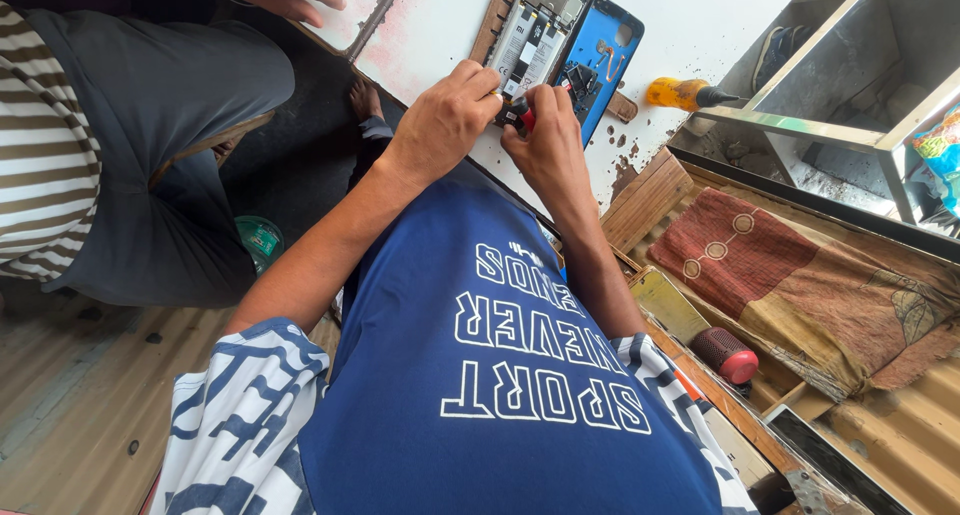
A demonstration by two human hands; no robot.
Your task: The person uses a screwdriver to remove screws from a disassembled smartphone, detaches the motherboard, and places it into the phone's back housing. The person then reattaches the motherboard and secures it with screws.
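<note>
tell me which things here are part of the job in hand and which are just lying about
In use:
left hand on the opened phone
blue back cover
right hand gripping a red-handled tool

Lying about:
yellow-handled screwdriver
red knob-like thing
patterned cloth
green container

Wearer: navy T-shirt (pixel 500 375), white block lettering on chest; short sleeves (pixel 240 405) white with navy pattern; forearms bare.

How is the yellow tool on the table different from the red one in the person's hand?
The yellow-handled tool lies alone on the white table; nobody touches it. The red-handled tool is gripped in the right hand, at the opened phone. The yellow one shows whole; the red one is mostly hidden. Both have coloured handles.
</note>
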